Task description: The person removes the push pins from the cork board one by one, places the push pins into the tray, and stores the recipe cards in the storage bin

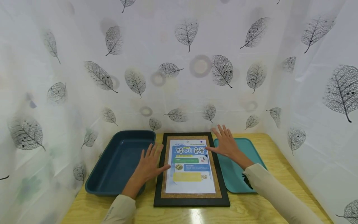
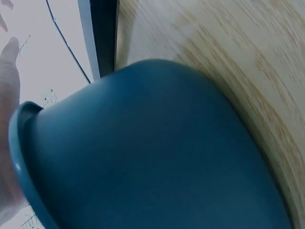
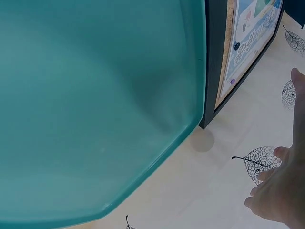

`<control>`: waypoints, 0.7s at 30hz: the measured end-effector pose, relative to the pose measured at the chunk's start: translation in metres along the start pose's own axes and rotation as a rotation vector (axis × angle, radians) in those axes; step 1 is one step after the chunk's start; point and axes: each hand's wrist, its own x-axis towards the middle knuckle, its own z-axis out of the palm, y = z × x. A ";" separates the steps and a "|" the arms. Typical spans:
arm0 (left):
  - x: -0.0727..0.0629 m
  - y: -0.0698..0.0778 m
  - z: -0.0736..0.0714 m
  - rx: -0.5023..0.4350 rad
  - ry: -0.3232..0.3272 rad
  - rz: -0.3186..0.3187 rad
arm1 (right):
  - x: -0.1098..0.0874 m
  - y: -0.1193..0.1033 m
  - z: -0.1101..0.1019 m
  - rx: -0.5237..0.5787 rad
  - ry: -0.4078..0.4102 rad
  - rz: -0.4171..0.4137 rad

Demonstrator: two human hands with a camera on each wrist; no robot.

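Note:
In the head view a black-framed cork board [image 1: 191, 201] lies on the table with a printed sheet [image 1: 190, 185] of blue, green and yellow blocks on it. My left hand [image 1: 146, 166] hovers with spread fingers between a deep dark-blue basin [image 1: 112, 168] and the board, its thumb overlapping the sheet's left edge. Over the left edge of a shallow teal tray [image 1: 237, 174] is my right hand [image 1: 226, 144], fingers fanned out and thumb pointing at the sheet. Neither hand holds anything. Dark pins [image 3: 237, 46] show on the sheet in the right wrist view.
The wooden table [image 1: 268, 152] carries the basin on the left, the board in the middle and the tray on the right. A white curtain [image 1: 179, 93] printed with dark leaves surrounds it at the back and both sides.

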 end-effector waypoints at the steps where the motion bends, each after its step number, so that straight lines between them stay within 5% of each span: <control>1: 0.000 0.001 0.001 -0.002 -0.008 -0.003 | 0.000 -0.001 0.000 0.002 -0.007 0.001; 21: 0.006 0.010 0.016 -0.079 -0.062 0.012 | 0.002 -0.004 0.005 0.009 -0.034 -0.004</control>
